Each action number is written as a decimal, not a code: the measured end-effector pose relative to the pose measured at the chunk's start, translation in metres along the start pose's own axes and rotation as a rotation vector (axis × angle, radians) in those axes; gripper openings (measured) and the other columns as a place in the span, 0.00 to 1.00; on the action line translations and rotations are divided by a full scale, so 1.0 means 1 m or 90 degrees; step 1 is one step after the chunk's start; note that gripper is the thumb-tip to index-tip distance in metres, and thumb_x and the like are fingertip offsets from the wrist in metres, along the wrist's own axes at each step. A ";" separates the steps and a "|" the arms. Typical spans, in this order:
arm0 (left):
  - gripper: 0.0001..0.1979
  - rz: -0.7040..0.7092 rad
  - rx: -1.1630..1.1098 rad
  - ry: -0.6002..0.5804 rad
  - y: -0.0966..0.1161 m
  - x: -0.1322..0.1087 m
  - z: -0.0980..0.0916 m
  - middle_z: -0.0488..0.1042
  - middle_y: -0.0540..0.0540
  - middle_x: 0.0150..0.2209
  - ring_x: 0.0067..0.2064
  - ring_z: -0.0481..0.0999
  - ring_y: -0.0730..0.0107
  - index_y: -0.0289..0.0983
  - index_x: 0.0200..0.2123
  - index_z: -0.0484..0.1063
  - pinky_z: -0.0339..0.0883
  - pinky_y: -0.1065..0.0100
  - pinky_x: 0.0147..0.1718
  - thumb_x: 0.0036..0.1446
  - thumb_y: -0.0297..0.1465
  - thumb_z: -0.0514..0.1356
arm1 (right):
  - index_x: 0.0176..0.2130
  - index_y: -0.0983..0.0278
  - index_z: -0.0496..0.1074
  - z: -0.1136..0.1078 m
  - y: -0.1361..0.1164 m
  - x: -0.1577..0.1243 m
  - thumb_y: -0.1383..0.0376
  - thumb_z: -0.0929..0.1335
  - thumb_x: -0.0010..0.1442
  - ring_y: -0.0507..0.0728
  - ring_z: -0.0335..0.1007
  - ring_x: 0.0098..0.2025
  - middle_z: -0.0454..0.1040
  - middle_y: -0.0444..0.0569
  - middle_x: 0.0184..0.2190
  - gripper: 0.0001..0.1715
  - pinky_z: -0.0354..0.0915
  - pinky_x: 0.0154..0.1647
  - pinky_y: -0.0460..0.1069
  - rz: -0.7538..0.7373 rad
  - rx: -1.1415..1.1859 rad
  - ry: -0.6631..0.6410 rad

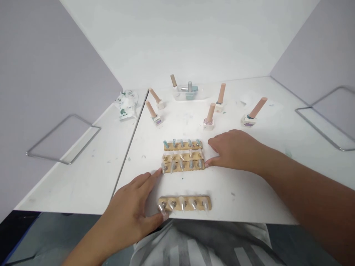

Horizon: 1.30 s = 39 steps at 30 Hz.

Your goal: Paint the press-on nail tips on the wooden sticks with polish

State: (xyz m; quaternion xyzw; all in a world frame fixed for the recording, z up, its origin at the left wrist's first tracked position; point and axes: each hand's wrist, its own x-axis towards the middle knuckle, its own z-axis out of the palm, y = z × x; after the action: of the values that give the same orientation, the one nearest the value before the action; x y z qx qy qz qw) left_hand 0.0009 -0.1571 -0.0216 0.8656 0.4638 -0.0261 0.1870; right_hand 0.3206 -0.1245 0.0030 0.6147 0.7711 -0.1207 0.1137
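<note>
Lengthwise, the nearest tan strip (pixel 188 200) runs left-to-right.

The nail tips (pixel 205 204) are glossy plastic, on matt, wood-like strips (pixel 199 207) with rough edges. The tabletop (pixel 244 188) is smooth; the tray (pixel 180 98) is see-through plastic, the bottle caps (pixel 210 112) matt, the wire frames (pixel 96 127) shiny metal, the garment (pixel 194 247) cloth. The crumpled wad (pixel 127 105) may be paper or thin plastic.

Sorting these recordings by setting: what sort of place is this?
Probably a nail workstation: a white table holds small bottles resembling nail polish and tan strips carrying what look like false nails.
</note>
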 end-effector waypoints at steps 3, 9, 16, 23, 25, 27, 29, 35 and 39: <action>0.44 -0.004 0.004 -0.012 0.000 0.001 -0.001 0.70 0.40 0.56 0.52 0.75 0.51 0.45 0.69 0.47 0.72 0.57 0.46 0.55 0.46 0.62 | 0.25 0.62 0.59 0.000 -0.001 0.000 0.42 0.64 0.58 0.56 0.65 0.26 0.71 0.47 0.25 0.28 0.50 0.27 0.51 0.000 0.001 -0.001; 0.45 -0.013 0.015 -0.005 -0.001 0.003 -0.001 0.70 0.39 0.58 0.53 0.75 0.50 0.44 0.70 0.45 0.73 0.57 0.46 0.55 0.46 0.61 | 0.25 0.62 0.60 0.001 0.000 0.000 0.42 0.63 0.59 0.56 0.66 0.27 0.71 0.47 0.25 0.27 0.50 0.28 0.50 0.003 0.005 0.006; 0.43 0.006 0.010 0.018 0.001 0.005 -0.001 0.73 0.38 0.54 0.49 0.78 0.50 0.41 0.69 0.49 0.74 0.58 0.41 0.55 0.48 0.61 | 0.26 0.62 0.61 -0.003 -0.002 -0.003 0.44 0.63 0.59 0.56 0.66 0.27 0.71 0.48 0.26 0.26 0.51 0.27 0.50 -0.005 0.022 0.004; 0.44 -0.001 0.017 0.000 0.003 0.005 -0.004 0.73 0.37 0.54 0.50 0.77 0.49 0.39 0.70 0.47 0.74 0.59 0.42 0.56 0.49 0.59 | 0.26 0.61 0.60 -0.002 -0.003 -0.002 0.44 0.62 0.59 0.58 0.67 0.29 0.71 0.48 0.26 0.26 0.51 0.27 0.50 0.016 0.034 -0.003; 0.44 -0.003 0.022 -0.004 0.005 0.005 -0.005 0.73 0.37 0.53 0.49 0.77 0.49 0.39 0.70 0.48 0.74 0.59 0.41 0.56 0.50 0.59 | 0.26 0.61 0.60 -0.002 -0.004 -0.002 0.43 0.62 0.59 0.57 0.66 0.28 0.71 0.48 0.26 0.26 0.52 0.27 0.50 0.024 0.039 -0.008; 0.44 -0.002 0.025 0.001 0.006 0.006 -0.006 0.74 0.37 0.52 0.48 0.78 0.50 0.39 0.70 0.49 0.74 0.60 0.40 0.56 0.50 0.59 | 0.26 0.61 0.60 -0.001 -0.004 -0.002 0.43 0.62 0.59 0.56 0.66 0.28 0.71 0.48 0.26 0.26 0.52 0.27 0.50 0.030 0.043 -0.009; 0.43 -0.001 0.027 0.011 0.008 0.007 -0.006 0.75 0.38 0.51 0.46 0.78 0.51 0.39 0.69 0.49 0.74 0.60 0.39 0.56 0.49 0.59 | 0.26 0.62 0.60 -0.001 -0.004 -0.002 0.44 0.62 0.59 0.56 0.65 0.28 0.71 0.47 0.26 0.26 0.52 0.27 0.50 0.034 0.046 -0.009; 0.44 0.001 0.007 0.003 0.009 0.007 -0.006 0.74 0.37 0.51 0.47 0.77 0.52 0.38 0.70 0.47 0.74 0.60 0.39 0.56 0.49 0.59 | 0.26 0.61 0.61 0.000 -0.002 -0.001 0.45 0.63 0.58 0.57 0.66 0.29 0.72 0.48 0.27 0.24 0.52 0.27 0.50 0.035 0.056 -0.021; 0.46 0.002 -0.009 0.012 0.009 0.004 -0.006 0.73 0.38 0.51 0.47 0.77 0.53 0.40 0.70 0.45 0.73 0.60 0.40 0.55 0.47 0.61 | 0.26 0.61 0.61 0.002 0.001 0.000 0.44 0.65 0.56 0.58 0.67 0.29 0.72 0.48 0.27 0.24 0.53 0.27 0.50 0.033 0.060 -0.032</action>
State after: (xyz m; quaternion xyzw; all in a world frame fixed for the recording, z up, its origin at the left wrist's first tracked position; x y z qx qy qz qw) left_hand 0.0097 -0.1563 -0.0141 0.8651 0.4645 -0.0142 0.1889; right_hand 0.3212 -0.1252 0.0015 0.6358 0.7455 -0.1694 0.1067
